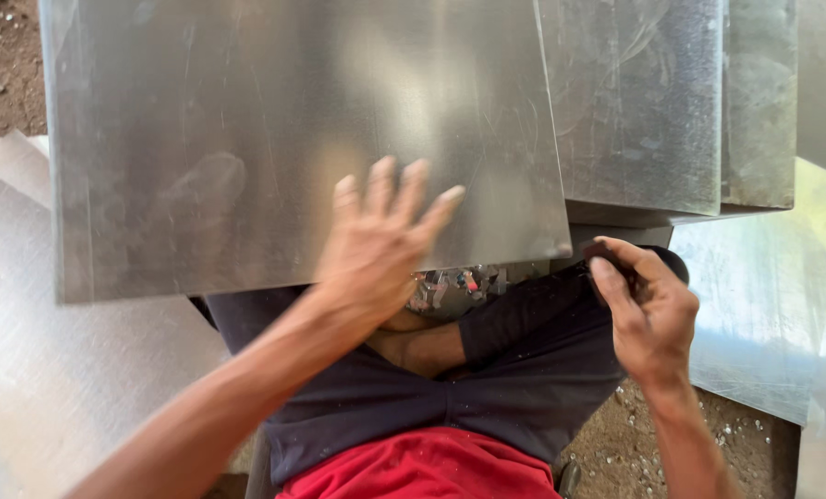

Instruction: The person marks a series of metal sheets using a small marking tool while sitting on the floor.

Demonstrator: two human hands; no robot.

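Scratched, dully glossy metal sheet (274, 139)

No packages, labels, signs or screens show in this view. Nothing here carries a printed tag or a display of any kind.

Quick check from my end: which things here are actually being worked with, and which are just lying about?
In hand:
- top metal sheet, under the left hand, fingers spread on its near edge
- small dark object, pinched in the right hand

Lying about:
- stacked metal sheets behind to the right
- sheets on the ground on both sides
- small metal scraps below the top sheet's edge
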